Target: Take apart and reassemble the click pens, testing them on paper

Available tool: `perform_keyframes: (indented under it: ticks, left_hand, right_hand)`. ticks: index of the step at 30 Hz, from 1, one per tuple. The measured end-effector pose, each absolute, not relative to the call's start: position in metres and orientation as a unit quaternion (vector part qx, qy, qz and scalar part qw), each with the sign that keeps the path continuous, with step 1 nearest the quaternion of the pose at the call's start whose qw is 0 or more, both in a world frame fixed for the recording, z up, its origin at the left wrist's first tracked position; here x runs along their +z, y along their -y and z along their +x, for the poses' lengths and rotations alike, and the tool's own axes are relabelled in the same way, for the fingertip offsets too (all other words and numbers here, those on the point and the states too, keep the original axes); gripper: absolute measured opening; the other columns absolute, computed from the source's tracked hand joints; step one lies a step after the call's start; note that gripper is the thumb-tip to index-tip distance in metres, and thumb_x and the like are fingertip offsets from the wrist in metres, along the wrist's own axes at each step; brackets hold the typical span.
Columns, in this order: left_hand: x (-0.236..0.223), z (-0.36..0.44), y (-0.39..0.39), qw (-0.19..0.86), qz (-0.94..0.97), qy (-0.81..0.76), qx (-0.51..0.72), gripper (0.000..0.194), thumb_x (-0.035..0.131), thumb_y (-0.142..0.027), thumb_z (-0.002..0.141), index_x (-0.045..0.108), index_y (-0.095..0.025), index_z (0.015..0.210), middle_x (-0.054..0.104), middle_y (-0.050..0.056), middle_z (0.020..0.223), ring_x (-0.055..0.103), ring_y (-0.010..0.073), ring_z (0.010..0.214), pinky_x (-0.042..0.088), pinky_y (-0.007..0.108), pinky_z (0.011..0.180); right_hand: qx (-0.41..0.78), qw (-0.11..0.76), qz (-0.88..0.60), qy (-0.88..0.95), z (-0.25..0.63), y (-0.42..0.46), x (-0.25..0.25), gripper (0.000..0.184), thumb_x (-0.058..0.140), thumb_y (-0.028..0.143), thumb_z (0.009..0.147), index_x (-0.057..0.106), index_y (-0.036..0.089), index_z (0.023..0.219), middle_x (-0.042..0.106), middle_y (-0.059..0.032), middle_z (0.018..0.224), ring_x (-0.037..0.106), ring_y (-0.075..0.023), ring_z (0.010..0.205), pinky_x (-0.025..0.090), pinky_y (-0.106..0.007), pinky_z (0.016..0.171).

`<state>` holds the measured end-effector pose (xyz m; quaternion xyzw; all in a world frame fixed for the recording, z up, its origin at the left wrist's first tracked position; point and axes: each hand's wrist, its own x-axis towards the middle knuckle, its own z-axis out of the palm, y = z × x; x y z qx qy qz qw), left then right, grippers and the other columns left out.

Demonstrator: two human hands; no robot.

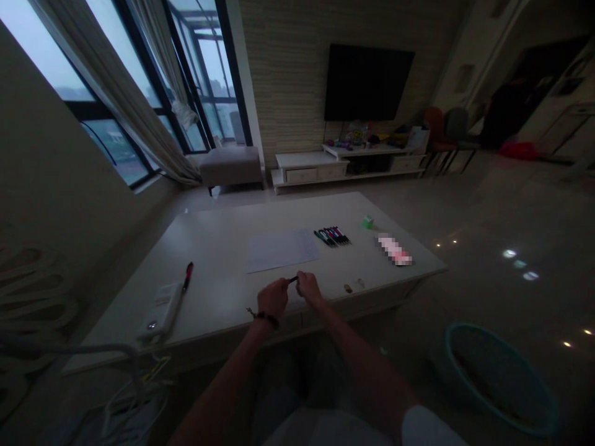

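My left hand (273, 297), with a dark bracelet on the wrist, is closed around one end of a slim black pen (292, 280). The fingers of my right hand (307, 287) are closed on its other end. Only a short dark stretch of the pen shows between both hands, above the table's near edge. Just beyond lies a sheet of paper (282, 249) with faint writing. Several pens (332, 236) rest side by side to the right of the sheet.
On the white table (218, 248) lie a white power strip (163, 310), a red-and-black pen (188, 276), a small green box (367, 222), a blurred-out pink item (394, 249) and a small yellowish object (348, 288). A teal basin (449, 341) stands on the floor at right.
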<state>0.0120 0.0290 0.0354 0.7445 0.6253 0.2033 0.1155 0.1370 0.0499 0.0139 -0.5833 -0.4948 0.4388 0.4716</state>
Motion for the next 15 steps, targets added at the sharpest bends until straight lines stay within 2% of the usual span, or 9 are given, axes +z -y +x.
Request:
perform_keyframes:
  ticks: [3, 5, 7, 10, 12, 15]
  left_hand:
    - [0.039, 0.004, -0.044, 0.274, 0.724, -0.591, 0.227, 0.051, 0.027, -0.046, 0.087, 0.063, -0.018, 0.065, 0.056, 0.001, 0.056, 0.051, 0.0133, 0.054, 0.032, 0.024, 0.053]
    - [0.04, 0.0, -0.053, 0.292, 0.733, -0.561, 0.25, 0.047, 0.031, -0.046, 0.085, 0.065, -0.017, 0.069, 0.055, 0.0, 0.054, 0.05, 0.0127, 0.053, 0.032, 0.023, 0.053]
    - [0.04, -0.002, -0.057, 0.245, 0.744, -0.564, 0.263, 0.037, 0.037, -0.041, 0.084, 0.065, -0.018, 0.077, 0.059, 0.0, 0.061, 0.052, 0.0129, 0.059, 0.033, 0.024, 0.057]
    - [0.033, 0.0, -0.055, 0.163, 0.76, -0.581, 0.243, 0.027, 0.039, -0.033, 0.086, 0.062, -0.02, 0.085, 0.065, 0.003, 0.079, 0.056, 0.0144, 0.073, 0.034, 0.025, 0.066]
    - [0.026, 0.002, -0.052, 0.118, 0.767, -0.593, 0.216, 0.025, 0.037, -0.031, 0.088, 0.06, -0.021, 0.088, 0.065, 0.003, 0.089, 0.056, 0.0158, 0.084, 0.034, 0.028, 0.073]
    - [0.016, 0.005, -0.048, 0.081, 0.772, -0.608, 0.165, 0.022, 0.036, -0.029, 0.09, 0.058, -0.023, 0.091, 0.063, 0.003, 0.095, 0.053, 0.0164, 0.092, 0.032, 0.03, 0.079]
  right_hand:
    - [0.427, 0.471, -0.583, 0.505, 0.14, -0.054, 0.018, 0.044, 0.039, 0.044, 0.081, 0.041, 0.02, 0.043, 0.04, 0.0026, 0.036, 0.04, -0.0096, 0.037, 0.031, -0.022, 0.043]
    - [0.46, 0.471, -0.553, 0.51, 0.144, -0.057, 0.02, 0.044, 0.04, 0.047, 0.08, 0.044, 0.019, 0.046, 0.04, 0.0039, 0.037, 0.038, -0.0083, 0.036, 0.029, -0.021, 0.041]
    - [0.514, 0.468, -0.518, 0.499, 0.15, -0.059, 0.019, 0.042, 0.042, 0.049, 0.079, 0.048, 0.017, 0.052, 0.043, 0.0042, 0.039, 0.038, -0.0075, 0.035, 0.028, -0.02, 0.038]
    - [0.569, 0.447, -0.475, 0.501, 0.159, -0.062, 0.015, 0.036, 0.049, 0.049, 0.075, 0.054, 0.015, 0.064, 0.056, 0.0006, 0.053, 0.046, -0.0078, 0.04, 0.029, -0.018, 0.038]
    - [0.574, 0.427, -0.468, 0.519, 0.163, -0.063, 0.01, 0.035, 0.053, 0.048, 0.073, 0.057, 0.014, 0.069, 0.062, -0.0021, 0.062, 0.05, -0.0081, 0.044, 0.032, -0.017, 0.038]
    - [0.541, 0.395, -0.502, 0.547, 0.165, -0.065, 0.004, 0.038, 0.053, 0.049, 0.075, 0.058, 0.012, 0.064, 0.061, -0.003, 0.058, 0.048, -0.0071, 0.041, 0.033, -0.018, 0.039]
